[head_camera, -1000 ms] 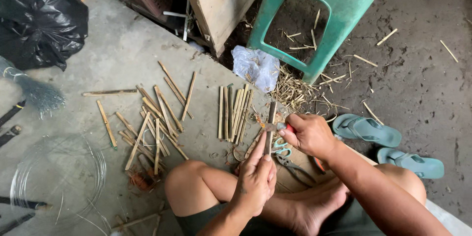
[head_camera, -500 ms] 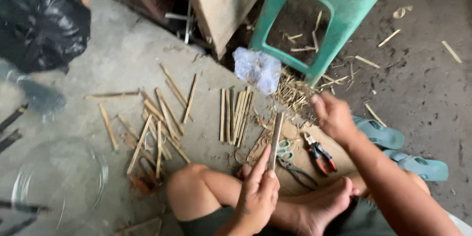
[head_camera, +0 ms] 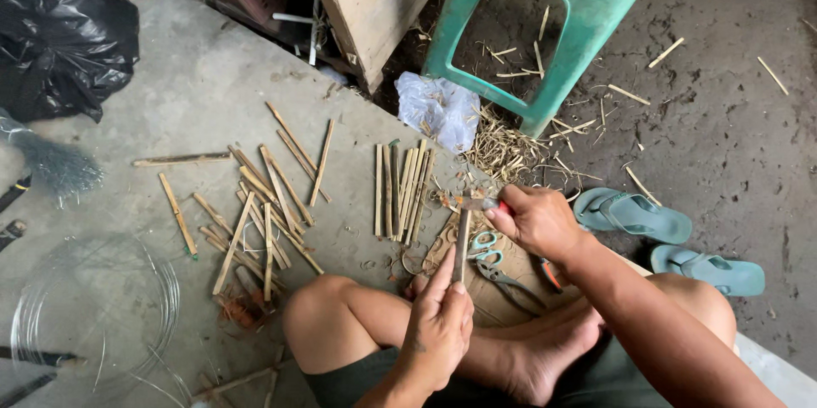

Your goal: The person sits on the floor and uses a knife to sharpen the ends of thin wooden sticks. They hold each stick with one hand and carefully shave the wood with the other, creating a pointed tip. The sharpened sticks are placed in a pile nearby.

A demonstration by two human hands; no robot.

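Down near the knees, the left hand point(head_camera: 440, 320) is closed around the lower end of a bamboo stick point(head_camera: 461, 245), holding it upright so its long axis runs straight away from the body; the right hand point(head_camera: 538, 221), just beyond and to the right, grips a small knife point(head_camera: 472, 202) whose blade lies crosswise on the stick's far tip. Scissors point(head_camera: 483, 242) and pliers point(head_camera: 511, 282) lie on the floor just under the right hand; a row of cut sticks point(head_camera: 402, 191) rests left of it, a green stool point(head_camera: 557, 29) farther off.
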